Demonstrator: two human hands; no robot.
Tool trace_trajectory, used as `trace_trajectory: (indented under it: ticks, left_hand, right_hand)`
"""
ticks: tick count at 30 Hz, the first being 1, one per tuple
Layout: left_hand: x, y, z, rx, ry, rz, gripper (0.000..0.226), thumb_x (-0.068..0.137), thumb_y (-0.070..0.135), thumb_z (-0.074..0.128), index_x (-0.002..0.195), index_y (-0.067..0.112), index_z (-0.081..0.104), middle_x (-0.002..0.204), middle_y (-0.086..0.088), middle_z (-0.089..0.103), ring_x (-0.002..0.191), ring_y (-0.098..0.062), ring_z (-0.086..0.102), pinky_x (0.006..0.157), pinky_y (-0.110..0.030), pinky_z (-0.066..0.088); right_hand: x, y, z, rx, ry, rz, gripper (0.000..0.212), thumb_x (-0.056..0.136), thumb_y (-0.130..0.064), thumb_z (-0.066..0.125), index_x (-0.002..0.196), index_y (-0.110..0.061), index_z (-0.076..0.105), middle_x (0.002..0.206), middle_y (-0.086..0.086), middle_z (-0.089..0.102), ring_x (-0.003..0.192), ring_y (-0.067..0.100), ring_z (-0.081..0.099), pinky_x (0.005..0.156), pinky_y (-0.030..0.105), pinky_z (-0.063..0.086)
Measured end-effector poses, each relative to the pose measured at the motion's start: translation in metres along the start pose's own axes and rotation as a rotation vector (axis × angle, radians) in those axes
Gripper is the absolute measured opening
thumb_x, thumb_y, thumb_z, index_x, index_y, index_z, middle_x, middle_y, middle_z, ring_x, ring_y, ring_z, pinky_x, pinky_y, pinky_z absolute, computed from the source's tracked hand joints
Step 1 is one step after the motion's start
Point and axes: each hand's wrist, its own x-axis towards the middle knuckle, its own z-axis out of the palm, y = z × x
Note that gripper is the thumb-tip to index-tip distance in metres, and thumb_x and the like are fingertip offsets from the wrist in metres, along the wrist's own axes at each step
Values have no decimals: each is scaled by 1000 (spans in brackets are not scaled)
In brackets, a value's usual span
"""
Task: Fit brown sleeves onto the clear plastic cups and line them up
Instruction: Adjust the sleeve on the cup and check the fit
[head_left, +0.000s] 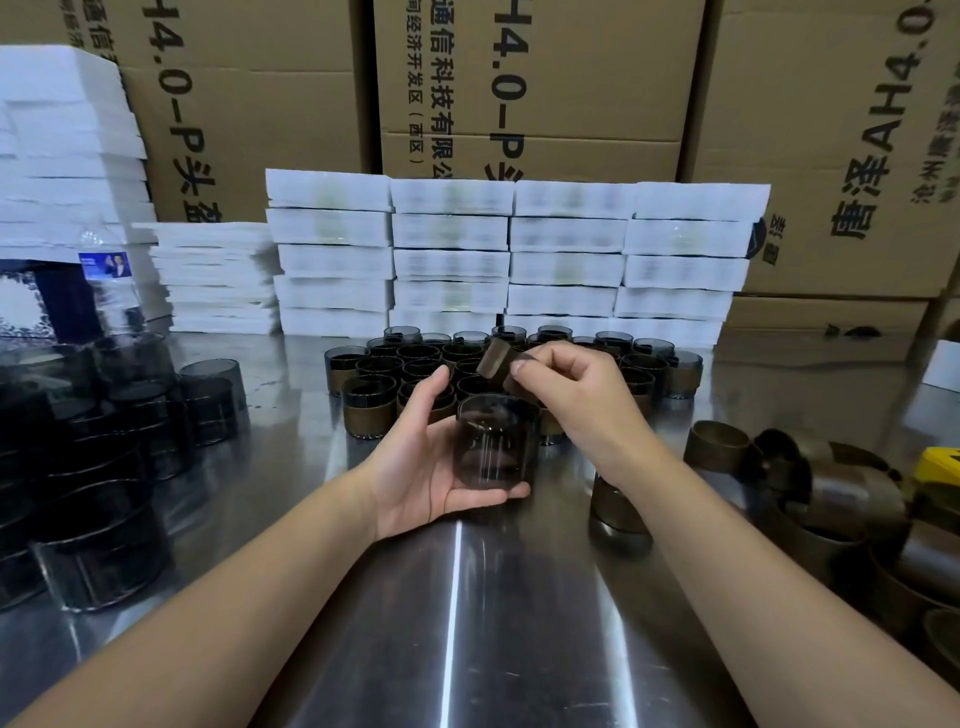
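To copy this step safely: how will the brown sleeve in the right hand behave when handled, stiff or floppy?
The brown sleeve probably flexes: it looks squeezed where the right hand pinches it. It seems light, held by that pinch alone. The loose sleeves stay round, so it likely springs back.

Left hand (418, 460) palm up, fingers cupped, right hand (576, 397) raised, fingertips pinching

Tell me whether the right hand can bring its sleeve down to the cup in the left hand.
Probably yes. The right hand pinches the brown sleeve just above the cup, with nothing between them. The left hand cradles the cup from below and the side, leaving its top free.
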Motion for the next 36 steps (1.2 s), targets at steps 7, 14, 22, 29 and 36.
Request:
trace_trajectory:
  ticks: [7, 14, 22, 29, 36]
  left_hand:
    - [0, 0, -2, -24, -10, 49, 85, 64, 75, 61, 121, 13, 64, 123, -21, 65, 107, -47, 63, 65, -33, 60]
    - [0, -1, -1, -44, -10, 57, 86, 65, 72, 62, 122, 8, 63, 125, -20, 64, 110, -46, 62, 68, -33, 60]
    - [0, -2, 2, -62, -67, 91, 91, 53, 74, 68, 115, 7, 70, 127, -21, 61, 110, -46, 61, 74, -36, 59]
    - [-2, -1, 2, -28, -100, 123, 81, 51, 56, 87, 116, 10, 70, 124, -24, 62, 110, -48, 61, 77, -38, 60]
    - [-4, 3, 2, -36, -81, 230, 81, 53, 51, 87, 118, 8, 68, 129, -24, 60, 112, -47, 60, 78, -37, 59]
  right_hand:
    - [2, 7, 2, -63, -14, -72, 25, 67, -32, 70, 52, -25, 52, 80, -10, 62, 75, 5, 58, 74, 24, 46]
    - [-3, 6, 5, -130, -29, -99, 29, 60, -36, 78, 79, -37, 56, 105, -5, 59, 93, 7, 64, 85, 32, 54]
    - [-9, -2, 3, -72, -203, -57, 61, 68, -18, 80, 120, -36, 52, 118, -17, 61, 107, -2, 60, 88, 37, 54]
    - [-8, -5, 1, -64, -268, -83, 64, 70, -16, 77, 123, -39, 48, 119, -19, 60, 105, -2, 60, 87, 21, 50]
    - [-1, -2, 1, 194, -211, 95, 45, 70, -43, 67, 113, -31, 61, 110, -9, 66, 103, 2, 63, 88, 22, 47]
